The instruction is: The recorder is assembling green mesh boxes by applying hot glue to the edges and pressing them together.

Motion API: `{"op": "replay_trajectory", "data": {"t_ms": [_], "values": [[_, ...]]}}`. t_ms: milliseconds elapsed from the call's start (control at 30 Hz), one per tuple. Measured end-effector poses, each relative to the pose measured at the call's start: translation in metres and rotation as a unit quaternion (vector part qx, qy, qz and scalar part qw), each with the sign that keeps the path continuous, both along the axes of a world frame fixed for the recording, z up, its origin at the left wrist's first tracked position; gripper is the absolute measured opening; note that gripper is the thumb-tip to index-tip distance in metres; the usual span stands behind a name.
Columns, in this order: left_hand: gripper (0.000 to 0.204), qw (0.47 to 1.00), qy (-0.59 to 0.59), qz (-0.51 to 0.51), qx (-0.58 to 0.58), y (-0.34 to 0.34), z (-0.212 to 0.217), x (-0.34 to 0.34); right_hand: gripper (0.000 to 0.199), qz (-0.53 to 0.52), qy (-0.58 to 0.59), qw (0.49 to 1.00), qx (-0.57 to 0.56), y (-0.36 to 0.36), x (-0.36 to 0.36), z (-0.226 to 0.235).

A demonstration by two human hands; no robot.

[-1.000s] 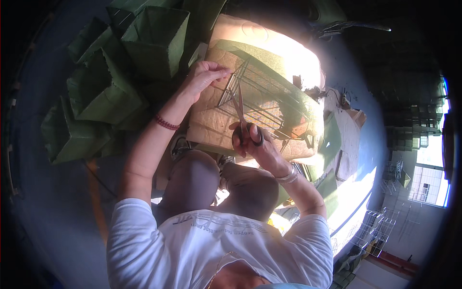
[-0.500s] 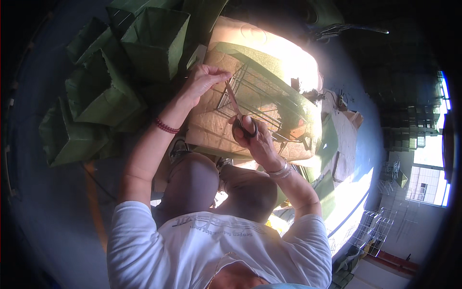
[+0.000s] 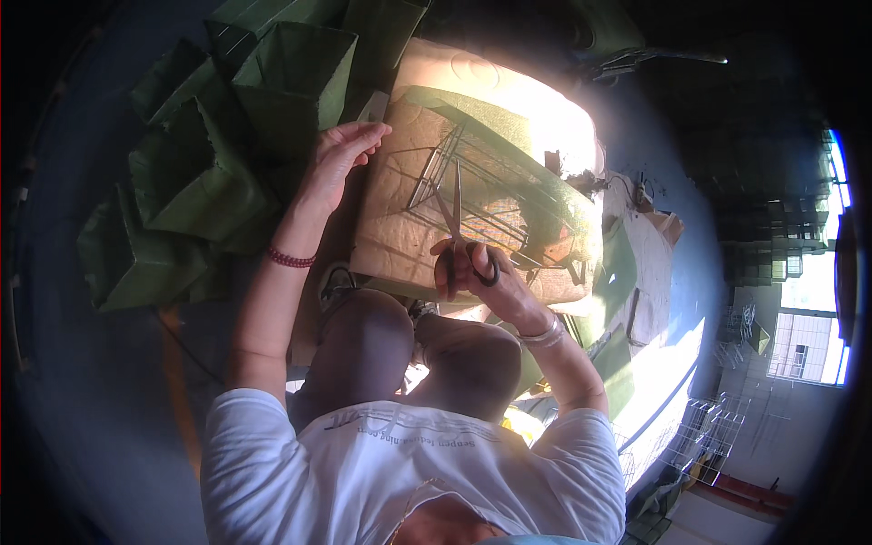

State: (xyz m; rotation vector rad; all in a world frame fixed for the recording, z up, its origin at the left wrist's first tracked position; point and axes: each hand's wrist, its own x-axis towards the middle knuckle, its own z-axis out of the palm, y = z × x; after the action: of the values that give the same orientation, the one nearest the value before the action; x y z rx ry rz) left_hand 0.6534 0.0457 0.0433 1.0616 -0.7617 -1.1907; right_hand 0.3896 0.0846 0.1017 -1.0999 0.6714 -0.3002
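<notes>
Head view, and from where I stand the seated person's knees (image 3: 359, 341) come first, before the desk (image 3: 386, 241). Over its near edge, the right hand (image 3: 495, 286) grips scissors (image 3: 457, 234), blades parted. By the left edge, the left hand (image 3: 341, 156) has thumb and fingertips pressed together; I can't tell whether anything thin is between them. Mid-desk lies a wire frame (image 3: 490, 221) with green mesh (image 3: 495, 136) over it. Green fabric bins (image 3: 295, 77) stand beyond the left edge.
</notes>
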Motion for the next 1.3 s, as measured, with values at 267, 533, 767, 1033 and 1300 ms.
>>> {"op": "replay_trajectory", "data": {"t_ms": [267, 533, 767, 1033, 1300], "values": [[0.031, 0.673, -0.727, 0.003, 0.136, 0.118, -0.056, 0.036, 0.051, -0.18, 0.017, 0.97, -0.159, -0.075, -0.031, 0.032], [0.023, 0.892, -0.398, -0.15, 0.153, 0.094, -0.045, 0.011, 0.029, -0.26, 0.196, 0.936, -0.137, -0.294, -0.09, -0.026], [0.025, 0.966, -0.141, -0.181, 0.117, 0.033, -0.022, -0.002, 0.028, -0.267, 0.37, 0.837, -0.302, -0.396, -0.109, -0.116], [0.053, 0.957, 0.125, -0.197, 0.172, -0.08, -0.042, -0.011, 0.02, -0.244, 0.468, 0.621, -0.58, -0.448, -0.103, -0.141], [0.031, 0.928, 0.198, -0.244, 0.202, -0.179, -0.027, -0.064, 0.017, -0.183, 0.581, 0.54, -0.58, -0.505, -0.219, -0.152]]}}
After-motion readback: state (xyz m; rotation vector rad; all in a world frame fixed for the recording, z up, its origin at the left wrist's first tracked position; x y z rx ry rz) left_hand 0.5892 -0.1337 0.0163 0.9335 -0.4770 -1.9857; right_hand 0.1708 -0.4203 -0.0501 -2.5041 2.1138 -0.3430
